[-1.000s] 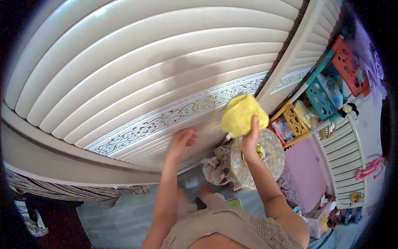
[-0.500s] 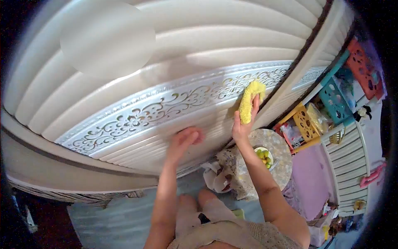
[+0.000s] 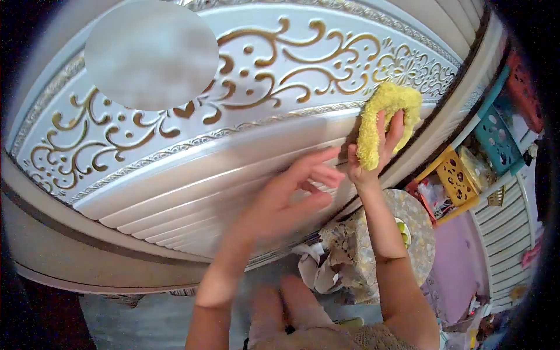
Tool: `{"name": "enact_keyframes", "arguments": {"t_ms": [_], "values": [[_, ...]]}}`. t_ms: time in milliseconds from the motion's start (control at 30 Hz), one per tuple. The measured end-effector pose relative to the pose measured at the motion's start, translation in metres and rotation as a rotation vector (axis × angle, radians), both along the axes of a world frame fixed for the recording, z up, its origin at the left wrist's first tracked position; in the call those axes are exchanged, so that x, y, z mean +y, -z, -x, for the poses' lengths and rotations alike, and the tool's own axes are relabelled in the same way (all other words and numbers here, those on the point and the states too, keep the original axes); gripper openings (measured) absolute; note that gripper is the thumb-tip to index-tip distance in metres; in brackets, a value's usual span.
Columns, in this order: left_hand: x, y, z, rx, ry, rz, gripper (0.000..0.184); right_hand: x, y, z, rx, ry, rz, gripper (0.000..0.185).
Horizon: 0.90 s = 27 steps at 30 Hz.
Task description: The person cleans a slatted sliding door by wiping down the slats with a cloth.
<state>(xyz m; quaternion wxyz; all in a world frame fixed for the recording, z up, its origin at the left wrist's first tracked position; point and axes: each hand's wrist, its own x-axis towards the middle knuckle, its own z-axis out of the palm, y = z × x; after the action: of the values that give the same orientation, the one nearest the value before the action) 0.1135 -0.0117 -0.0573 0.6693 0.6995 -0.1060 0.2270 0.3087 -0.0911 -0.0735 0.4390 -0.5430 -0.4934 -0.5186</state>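
A: so where's the yellow cloth point(image 3: 394, 98)?
B: over the lower edge of the scrollwork band point(image 3: 256, 99), right hand's point(image 3: 382, 156) grip bent over it.
A: left hand point(image 3: 280, 201)?
B: just beside, grip half open, nothing in it. kinda blurry, can't tell if it's touching.

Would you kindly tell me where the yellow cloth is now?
In the head view, right of centre, the yellow cloth is in the right hand, over the patterned band's lower edge.

the head-worn camera is looking forward and down, over bare left hand point(image 3: 286, 198) and bare right hand point(image 3: 382, 154), at a nearby cream ribbed gold-scrolled panel point(image 3: 175, 201).
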Motion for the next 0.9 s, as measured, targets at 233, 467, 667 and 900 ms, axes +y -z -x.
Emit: {"name": "enact_keyframes", "arguments": {"t_ms": [233, 467, 667, 900], "values": [[0.0, 0.014, 0.001, -0.164, -0.196, -0.247, 0.056, 0.016, 0.02, 0.017, -0.099, 0.071, 0.004, 0.052], [0.005, 0.02, -0.006, -0.291, -0.101, -0.189, 0.062, 0.028, 0.016, 0.024, -0.081, 0.113, -0.101, 0.043], [0.012, 0.031, -0.013, -0.408, -0.055, -0.189, 0.061, 0.034, 0.012, 0.024, -0.081, 0.047, -0.096, 0.051], [-0.001, 0.024, -0.004, -0.343, -0.264, -0.288, 0.048, 0.033, 0.008, 0.026, -0.185, -0.037, -0.163, 0.08]]}}
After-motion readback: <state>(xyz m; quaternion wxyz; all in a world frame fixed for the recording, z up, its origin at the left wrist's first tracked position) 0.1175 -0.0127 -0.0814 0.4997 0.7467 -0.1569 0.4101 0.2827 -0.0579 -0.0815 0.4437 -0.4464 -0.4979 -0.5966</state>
